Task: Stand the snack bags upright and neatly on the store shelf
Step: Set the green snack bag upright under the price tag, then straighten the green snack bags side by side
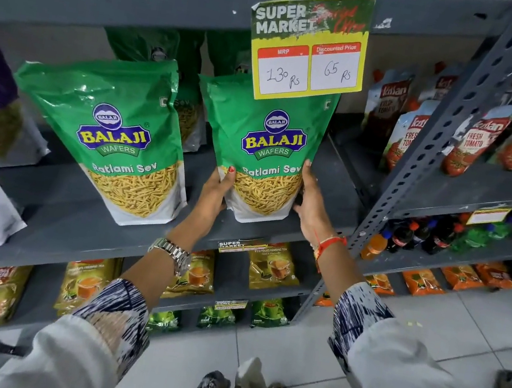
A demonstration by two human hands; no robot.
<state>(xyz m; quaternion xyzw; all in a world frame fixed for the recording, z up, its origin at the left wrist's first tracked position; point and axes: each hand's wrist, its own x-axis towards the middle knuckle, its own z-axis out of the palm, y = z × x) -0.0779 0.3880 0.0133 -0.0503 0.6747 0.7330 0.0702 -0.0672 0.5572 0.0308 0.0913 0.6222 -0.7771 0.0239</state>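
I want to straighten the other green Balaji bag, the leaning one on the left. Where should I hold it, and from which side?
Judging by its pose, grip the left green bag low on both side edges, coming from the front. The filled bottom looks firm; the flat, crinkly top would likely fold. That is how the left hand and right hand hold the right green bag.

Both hands grip the lower sides of a green Balaji bag (265, 148) standing on the grey shelf (82, 220): left hand (216, 189) and right hand (312, 199). Its top sits beneath the price card (308, 44). A second green bag (113, 134) stands left of it, tilted.
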